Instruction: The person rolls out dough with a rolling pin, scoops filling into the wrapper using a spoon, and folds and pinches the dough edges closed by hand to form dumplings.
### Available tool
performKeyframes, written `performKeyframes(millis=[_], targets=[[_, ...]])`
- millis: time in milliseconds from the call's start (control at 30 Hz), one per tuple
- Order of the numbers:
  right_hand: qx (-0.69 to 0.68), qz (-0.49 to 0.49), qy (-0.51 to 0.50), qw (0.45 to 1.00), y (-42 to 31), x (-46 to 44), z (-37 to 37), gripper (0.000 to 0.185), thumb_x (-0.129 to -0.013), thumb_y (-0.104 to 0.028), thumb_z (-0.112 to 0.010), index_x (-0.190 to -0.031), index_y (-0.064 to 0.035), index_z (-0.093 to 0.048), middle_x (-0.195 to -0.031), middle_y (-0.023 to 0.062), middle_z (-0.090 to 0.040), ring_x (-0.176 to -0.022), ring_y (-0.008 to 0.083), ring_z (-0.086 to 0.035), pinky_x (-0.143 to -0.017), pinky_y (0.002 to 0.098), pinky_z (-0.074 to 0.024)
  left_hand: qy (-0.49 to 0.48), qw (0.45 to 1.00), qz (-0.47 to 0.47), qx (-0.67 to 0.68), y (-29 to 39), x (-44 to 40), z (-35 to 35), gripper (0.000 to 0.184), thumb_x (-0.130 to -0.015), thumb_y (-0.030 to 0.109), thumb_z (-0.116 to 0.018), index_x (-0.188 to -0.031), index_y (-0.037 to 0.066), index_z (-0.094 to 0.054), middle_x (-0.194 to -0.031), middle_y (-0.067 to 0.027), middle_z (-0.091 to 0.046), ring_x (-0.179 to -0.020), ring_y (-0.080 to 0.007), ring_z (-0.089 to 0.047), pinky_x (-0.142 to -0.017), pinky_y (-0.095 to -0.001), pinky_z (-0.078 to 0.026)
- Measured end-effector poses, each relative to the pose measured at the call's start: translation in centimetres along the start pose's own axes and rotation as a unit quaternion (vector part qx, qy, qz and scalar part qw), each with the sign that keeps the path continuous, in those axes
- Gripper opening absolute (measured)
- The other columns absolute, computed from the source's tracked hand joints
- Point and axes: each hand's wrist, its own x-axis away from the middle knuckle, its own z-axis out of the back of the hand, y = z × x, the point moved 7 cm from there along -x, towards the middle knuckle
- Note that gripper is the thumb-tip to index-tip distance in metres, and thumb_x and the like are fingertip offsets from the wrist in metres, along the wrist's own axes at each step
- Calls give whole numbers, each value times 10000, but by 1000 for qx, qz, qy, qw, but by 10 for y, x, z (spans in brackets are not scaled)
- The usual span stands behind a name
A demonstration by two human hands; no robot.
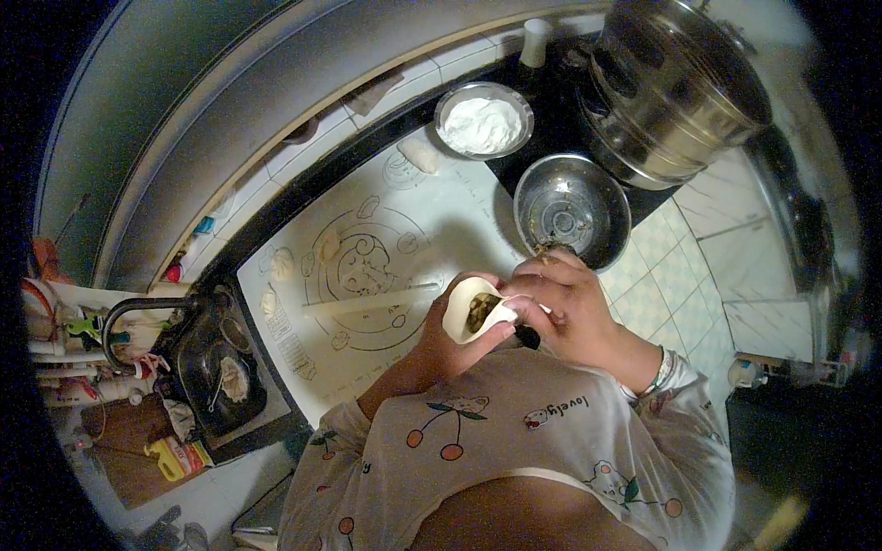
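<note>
My left hand [439, 338] cups a round dough wrapper [457, 308], its fingers curled about the outside and the thumb along the near edge. Dark, chopped filling [480, 313] sits inside the wrapper, which stands open at the top. At the wrapper's right edge, my right hand [579, 308] is closed, with thumb and fingers pinching the dough into a fold. Bits of filling cling to the right knuckles. Both hands are above the near right side of a white printed pastry mat [367, 367]. A thin, pale rolling pin [372, 301] lies on that mat.
Beyond my hands stand a steel bowl [526, 207] with food scraps and a bowl of white flour [482, 126]. A piece of dough [420, 154] rests at the mat's far edge. A large steamer pot [675, 92] is at back right; a dark sink [207, 367] lies left.
</note>
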Motion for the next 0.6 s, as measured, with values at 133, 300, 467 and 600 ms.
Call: performKeyframes(millis=[133,300,467,600], targets=[[-67,-42,5,997,9,2,2,144,-765,-129,-660,-902,-87,-646,-875,91,-627,-770,267,-594,-687,362,-470,-33,998,43,27,-4,3,-7,453,-774,126,-687,-1159,23,-472,-999,-118,-609,-917,-191,-595,-813,-315,-464],[-135,-87,-32,987,8,0,1,182,-770,-112,-661,-950,-93,-644,-828,84,-619,-739,258,-588,-673,350,-465,-119,986,94,62,-11,6,-16,436,-823,143,-645,-1197,16,-460,-1063,-128,-598,-971,-189,-576,-853,-306,-444],[-116,-44,-28,992,2,-6,3,170,-773,-131,-670,-936,-86,-652,-821,84,-610,-715,263,-577,-662,356,-462,-188,976,110,25,8,0,-16,418,-833,128,-633,-1194,15,-456,-1092,-127,-580,-1003,-175,-556,-872,-297,-430],[-121,-12,-23,992,3,-3,6,155,-766,-129,-677,-915,-92,-654,-833,82,-609,-708,266,-576,-651,360,-466,-166,982,62,61,1,-2,-16,486,-785,140,-693,-1186,15,-451,-1058,-120,-586,-987,-169,-560,-857,-297,-438]])
